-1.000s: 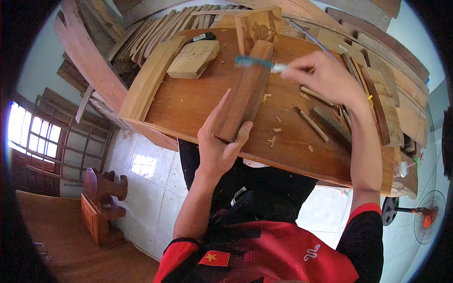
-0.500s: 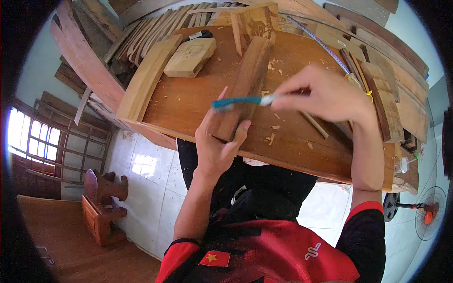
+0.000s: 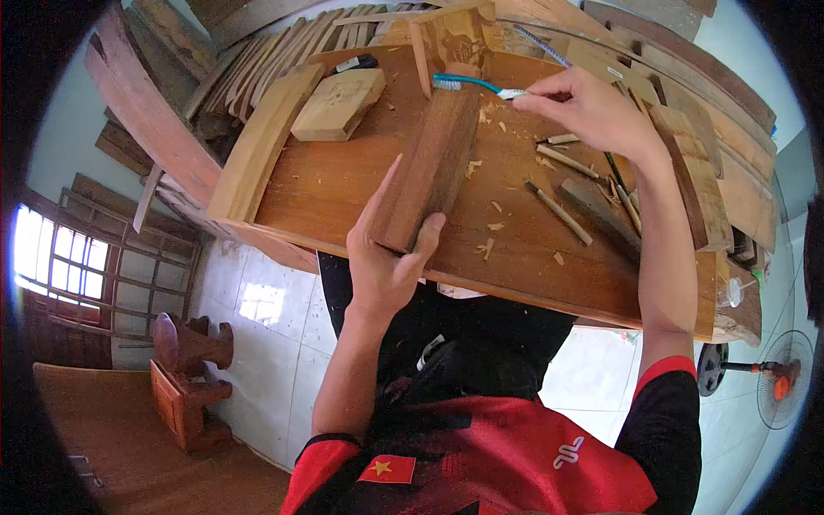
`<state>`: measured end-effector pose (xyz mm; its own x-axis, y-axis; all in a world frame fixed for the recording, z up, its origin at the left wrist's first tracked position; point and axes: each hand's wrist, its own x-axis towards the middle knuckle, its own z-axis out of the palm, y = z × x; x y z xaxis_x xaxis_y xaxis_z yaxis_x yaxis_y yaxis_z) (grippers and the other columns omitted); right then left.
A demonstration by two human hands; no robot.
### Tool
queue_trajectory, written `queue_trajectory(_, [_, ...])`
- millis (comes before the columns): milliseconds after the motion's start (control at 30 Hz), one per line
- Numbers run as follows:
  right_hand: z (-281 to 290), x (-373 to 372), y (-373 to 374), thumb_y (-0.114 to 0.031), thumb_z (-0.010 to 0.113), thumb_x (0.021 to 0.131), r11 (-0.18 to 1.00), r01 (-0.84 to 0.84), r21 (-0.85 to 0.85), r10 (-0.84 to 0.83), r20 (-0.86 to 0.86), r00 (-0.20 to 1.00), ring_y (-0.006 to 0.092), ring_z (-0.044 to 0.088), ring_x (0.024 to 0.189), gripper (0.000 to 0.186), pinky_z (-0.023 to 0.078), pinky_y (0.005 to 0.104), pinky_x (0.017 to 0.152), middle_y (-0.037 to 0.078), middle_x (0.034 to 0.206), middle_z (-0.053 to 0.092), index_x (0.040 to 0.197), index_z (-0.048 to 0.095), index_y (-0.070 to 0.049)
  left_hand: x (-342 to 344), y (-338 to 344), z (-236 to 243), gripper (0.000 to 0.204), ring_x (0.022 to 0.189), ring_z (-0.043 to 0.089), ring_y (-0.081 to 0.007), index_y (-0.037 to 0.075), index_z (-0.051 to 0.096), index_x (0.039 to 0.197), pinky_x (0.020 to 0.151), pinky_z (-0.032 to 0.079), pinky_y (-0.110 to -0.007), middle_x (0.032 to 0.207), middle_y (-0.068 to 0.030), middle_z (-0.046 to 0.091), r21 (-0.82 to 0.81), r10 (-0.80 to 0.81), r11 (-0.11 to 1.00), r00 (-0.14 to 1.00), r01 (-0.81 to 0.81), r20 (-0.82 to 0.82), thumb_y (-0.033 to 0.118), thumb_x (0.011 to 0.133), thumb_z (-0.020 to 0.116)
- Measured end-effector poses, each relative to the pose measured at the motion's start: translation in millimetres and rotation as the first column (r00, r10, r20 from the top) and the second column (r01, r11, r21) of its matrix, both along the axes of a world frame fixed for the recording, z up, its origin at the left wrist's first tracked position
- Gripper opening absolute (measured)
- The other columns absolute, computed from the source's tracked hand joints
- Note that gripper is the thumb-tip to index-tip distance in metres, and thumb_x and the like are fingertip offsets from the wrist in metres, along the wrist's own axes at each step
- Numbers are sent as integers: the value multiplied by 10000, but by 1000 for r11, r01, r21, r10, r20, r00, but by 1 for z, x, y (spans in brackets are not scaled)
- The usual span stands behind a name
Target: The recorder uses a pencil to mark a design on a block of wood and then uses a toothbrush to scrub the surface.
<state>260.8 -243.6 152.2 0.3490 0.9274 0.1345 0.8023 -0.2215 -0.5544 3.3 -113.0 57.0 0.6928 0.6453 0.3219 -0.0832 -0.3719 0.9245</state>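
My left hand point(image 3: 391, 257) grips the near end of a long reddish-brown wood block point(image 3: 427, 167), which slants away across the workbench toward an upright carved wooden piece point(image 3: 468, 34). My right hand point(image 3: 592, 116) holds a teal-and-white toothbrush point(image 3: 481, 84) by the end of its handle, its bristles at the far end of the block. Pencil-like carving tools point(image 3: 558, 212), a dark flat bar point(image 3: 600, 219) and pale shavings point(image 3: 487, 249) lie to the right of the block.
The wooden workbench point(image 3: 305, 189) holds a pale thick block point(image 3: 336, 107), a long board point(image 3: 257, 150), a dark object point(image 3: 359, 63) and a tape measure point(image 3: 541, 45). Planks point(image 3: 257, 56) are stacked behind. A fan point(image 3: 777, 382) stands right; wooden furniture point(image 3: 176, 395) is at lower left.
My right hand swept the brush down along the block toward my left hand, then moved it back up to the far end. My left hand keeps its grip, shifted slightly left.
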Motion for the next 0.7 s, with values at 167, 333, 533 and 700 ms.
queue_trajectory(167, [7,-47,4,-313,736,948,937,-343,-59,338,-82,938,101,509,610,278,403,311,567,40,702,678,1077,794,-73,-2,7,-4,635,1216,626,-212,-86,518,1428,1067,469,-358,1317,-199,661,8,-17,1000,1000,17,12,103,879,774])
queue_trajectory(333, [-4,4,4,-287,713,967,1000,-11,8,10,63,998,116,542,626,268,428,321,589,99,712,693,1064,780,-46,0,5,-3,617,1222,619,-210,-97,522,1413,1078,460,-360,1333,-197,649,-36,-17,999,1000,18,14,97,883,769])
queue_trajectory(533, [-6,-40,0,-384,692,962,962,-264,67,264,15,965,148,498,538,330,407,348,534,73,600,582,1032,799,-80,-3,5,-2,651,1256,593,-210,-95,484,1451,1093,442,-357,1371,-203,623,-23,-34,999,999,35,35,78,886,755])
queue_trajectory(700, [-12,3,7,-422,683,968,985,127,117,-137,80,987,166,489,535,391,420,365,543,102,595,589,1036,783,-50,3,4,-2,647,1244,602,-210,-93,485,1453,1089,447,-356,1355,-200,634,0,-17,1000,999,17,46,71,886,751])
